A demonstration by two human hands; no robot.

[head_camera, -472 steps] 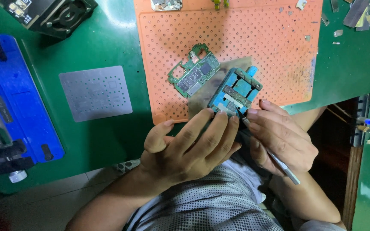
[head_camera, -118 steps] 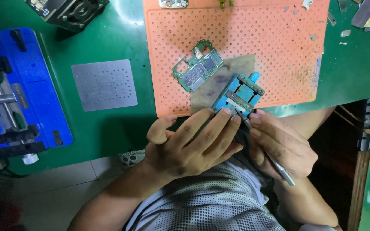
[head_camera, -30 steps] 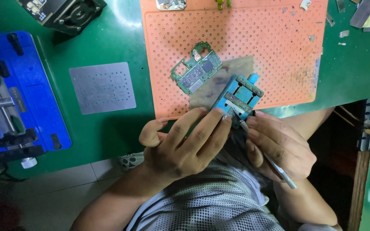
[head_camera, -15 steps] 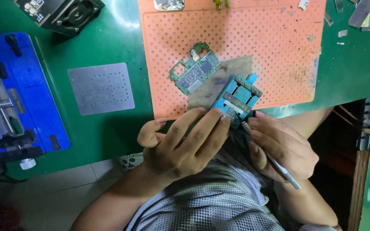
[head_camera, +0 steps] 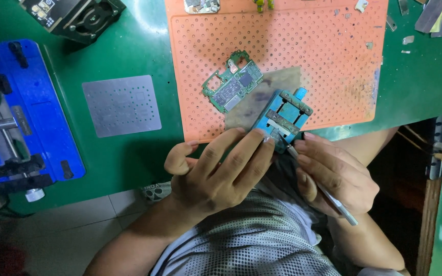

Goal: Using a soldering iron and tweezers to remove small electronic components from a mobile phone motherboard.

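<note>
A small blue clamp fixture (head_camera: 283,117) sits at the near edge of the orange perforated mat (head_camera: 323,56), on a grey metal sheet (head_camera: 262,94). My left hand (head_camera: 216,171) rests its fingertips on the fixture's near end and steadies it. My right hand (head_camera: 333,176) grips a thin metal tool (head_camera: 315,181) like a pen, its tip touching the fixture's middle. A green circuit board (head_camera: 233,81) lies loose on the mat just left of the fixture.
A square metal stencil (head_camera: 121,105) lies on the green table to the left. A large blue holder (head_camera: 24,117) stands at the far left, a black device (head_camera: 75,15) at the top left. Small metal scraps (head_camera: 428,13) lie at the top right.
Hands and fixture stay in the same place; only the tool tip and my fingers shift slightly on the fixture. The view has drifted a little.
</note>
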